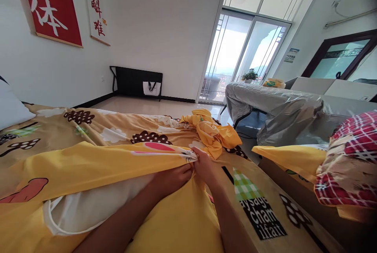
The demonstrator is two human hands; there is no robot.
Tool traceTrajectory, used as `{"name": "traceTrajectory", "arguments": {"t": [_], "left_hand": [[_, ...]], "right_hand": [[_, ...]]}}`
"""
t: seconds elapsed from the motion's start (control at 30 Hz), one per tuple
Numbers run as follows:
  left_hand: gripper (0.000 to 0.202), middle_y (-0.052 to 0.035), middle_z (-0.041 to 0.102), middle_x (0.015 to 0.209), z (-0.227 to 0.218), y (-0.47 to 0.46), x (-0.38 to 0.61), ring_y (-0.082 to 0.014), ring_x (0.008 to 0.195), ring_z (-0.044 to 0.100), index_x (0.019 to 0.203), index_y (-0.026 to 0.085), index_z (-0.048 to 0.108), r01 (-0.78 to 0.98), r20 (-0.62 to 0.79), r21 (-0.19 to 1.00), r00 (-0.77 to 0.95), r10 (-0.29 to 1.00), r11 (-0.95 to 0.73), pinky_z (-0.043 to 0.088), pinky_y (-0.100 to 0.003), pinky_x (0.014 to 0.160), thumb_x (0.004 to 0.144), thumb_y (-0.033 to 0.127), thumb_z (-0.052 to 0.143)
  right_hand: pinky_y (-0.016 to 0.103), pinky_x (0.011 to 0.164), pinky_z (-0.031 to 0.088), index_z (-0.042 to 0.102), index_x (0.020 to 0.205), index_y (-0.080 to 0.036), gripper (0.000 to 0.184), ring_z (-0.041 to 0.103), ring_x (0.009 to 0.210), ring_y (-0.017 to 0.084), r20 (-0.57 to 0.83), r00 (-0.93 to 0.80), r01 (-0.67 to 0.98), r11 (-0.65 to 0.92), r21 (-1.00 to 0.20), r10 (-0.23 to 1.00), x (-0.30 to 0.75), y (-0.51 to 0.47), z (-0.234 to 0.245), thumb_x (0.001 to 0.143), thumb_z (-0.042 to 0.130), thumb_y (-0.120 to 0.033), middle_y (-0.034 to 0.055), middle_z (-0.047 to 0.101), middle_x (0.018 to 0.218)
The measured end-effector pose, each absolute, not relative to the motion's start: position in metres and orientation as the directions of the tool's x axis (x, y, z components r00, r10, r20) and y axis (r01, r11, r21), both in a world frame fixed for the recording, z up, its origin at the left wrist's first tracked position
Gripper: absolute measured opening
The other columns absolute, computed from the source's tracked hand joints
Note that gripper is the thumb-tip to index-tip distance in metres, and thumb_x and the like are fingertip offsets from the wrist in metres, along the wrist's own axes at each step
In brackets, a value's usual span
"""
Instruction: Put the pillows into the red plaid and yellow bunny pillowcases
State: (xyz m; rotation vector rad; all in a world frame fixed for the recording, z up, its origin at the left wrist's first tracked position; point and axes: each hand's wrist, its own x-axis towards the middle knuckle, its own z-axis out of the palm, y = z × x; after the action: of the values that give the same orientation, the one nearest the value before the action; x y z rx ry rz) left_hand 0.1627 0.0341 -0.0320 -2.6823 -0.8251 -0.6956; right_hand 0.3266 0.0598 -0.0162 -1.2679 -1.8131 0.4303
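Note:
A yellow pillowcase (pixel 97 162) with cartoon prints is stretched across the bed in front of me. Through its open side shows a white pillow (pixel 85 209) with a piped edge. My right hand (pixel 204 165) is closed on a gathered corner of the pillowcase, where a rabbit print bunches up. Just left of it, my left hand (pixel 176 176) lies under the top fold, with the forearm across the opening. Its curled fingers pinch the cloth beside my right hand; the fingertips are partly hidden. More yellow fabric bulges below, between my forearms.
A patterned bedsheet (pixel 256 206) covers the bed. Crumpled yellow cloth (pixel 216 131) lies at its far edge. On the right are red plaid fabric (pixel 350 158) and a plastic-covered table (pixel 265 96). A white bag (pixel 151 88) stands by the far wall, and a white pillow (pixel 13 103) at left.

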Motion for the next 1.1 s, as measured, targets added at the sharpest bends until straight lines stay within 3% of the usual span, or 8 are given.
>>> {"name": "traceTrajectory", "arguments": {"t": [0.33,0.47,0.57,0.63,0.73,0.83,0.93,1.1], "left_hand": [[0.034,-0.0081,0.061,0.130,-0.032,0.034,0.161,-0.0219,0.121,0.055,0.123,0.020,0.060,0.565,0.555,0.044,0.672,0.490,-0.824,0.036,-0.039,0.111,0.092,0.023,0.049],[0.032,-0.0042,0.068,0.121,-0.030,0.034,0.160,-0.0218,0.113,0.060,0.109,0.023,0.070,0.539,0.481,0.377,0.581,0.656,-0.754,0.043,-0.035,0.103,0.086,0.016,0.049],[0.025,-0.0007,0.075,0.091,-0.027,0.035,0.161,-0.0195,0.088,0.066,0.090,0.021,0.075,0.506,0.307,0.642,0.518,0.799,-0.575,0.050,-0.027,0.082,0.084,0.023,0.051],[0.028,0.0005,0.072,0.069,-0.025,0.037,0.164,-0.0181,0.070,0.065,0.076,0.017,0.074,0.548,0.211,0.714,0.424,0.881,-0.435,0.049,-0.026,0.071,0.084,0.035,0.054],[0.040,-0.0005,0.069,0.062,-0.024,0.039,0.168,-0.0196,0.066,0.063,0.070,0.015,0.072,0.604,0.195,0.722,0.290,0.937,-0.338,0.050,-0.030,0.073,0.085,0.046,0.051],[0.033,-0.0040,0.074,0.095,-0.026,0.040,0.168,-0.0242,0.095,0.065,0.093,0.018,0.073,0.571,0.257,0.709,0.339,0.905,-0.415,0.047,-0.037,0.093,0.089,0.040,0.049],[0.035,-0.0050,0.062,0.130,-0.029,0.038,0.163,-0.0244,0.122,0.054,0.120,0.022,0.064,0.484,0.362,0.646,0.486,0.795,-0.590,0.039,-0.041,0.107,0.092,0.030,0.046],[0.041,-0.0001,0.054,0.139,-0.027,0.032,0.156,-0.0180,0.127,0.051,0.129,0.027,0.057,0.417,0.450,0.534,0.596,0.665,-0.735,0.038,-0.036,0.109,0.091,0.017,0.044]], "right_hand": [[0.022,0.059,0.033,0.056,0.070,-0.018,0.023,0.047,0.064,0.014,0.471,-0.121,0.585,0.446,-0.677,0.874,0.328,0.061,-0.015,0.059,0.037,-0.011,-0.0006,0.057,0.065],[0.022,0.060,0.033,0.059,0.073,-0.017,0.027,0.049,0.064,0.015,0.465,-0.109,0.609,0.429,-0.667,0.878,0.329,0.059,-0.012,0.058,0.037,-0.010,0.0000,0.060,0.066],[0.022,0.059,0.032,0.060,0.073,-0.018,0.028,0.049,0.064,0.015,0.460,-0.093,0.630,0.410,-0.660,0.883,0.330,0.060,-0.013,0.058,0.038,-0.010,0.0000,0.060,0.065],[0.022,0.059,0.031,0.060,0.072,-0.018,0.027,0.049,0.064,0.015,0.458,-0.080,0.642,0.398,-0.656,0.885,0.330,0.062,-0.015,0.058,0.039,-0.010,0.0002,0.060,0.065],[0.023,0.060,0.031,0.059,0.071,-0.018,0.025,0.049,0.064,0.015,0.456,-0.068,0.651,0.386,-0.654,0.887,0.330,0.064,-0.018,0.059,0.039,-0.010,0.0006,0.060,0.066],[0.023,0.060,0.032,0.059,0.072,-0.018,0.025,0.050,0.065,0.015,0.451,-0.082,0.644,0.392,-0.656,0.889,0.330,0.065,-0.019,0.059,0.039,-0.010,0.0008,0.061,0.068],[0.022,0.060,0.033,0.059,0.073,-0.018,0.026,0.050,0.066,0.015,0.442,-0.104,0.633,0.402,-0.662,0.891,0.330,0.064,-0.018,0.058,0.039,-0.011,0.0007,0.062,0.069],[0.023,0.058,0.033,0.056,0.069,-0.019,0.021,0.048,0.063,0.015,0.428,-0.108,0.625,0.396,-0.673,0.897,0.328,0.062,-0.015,0.058,0.039,-0.012,-0.0001,0.059,0.066]]}}
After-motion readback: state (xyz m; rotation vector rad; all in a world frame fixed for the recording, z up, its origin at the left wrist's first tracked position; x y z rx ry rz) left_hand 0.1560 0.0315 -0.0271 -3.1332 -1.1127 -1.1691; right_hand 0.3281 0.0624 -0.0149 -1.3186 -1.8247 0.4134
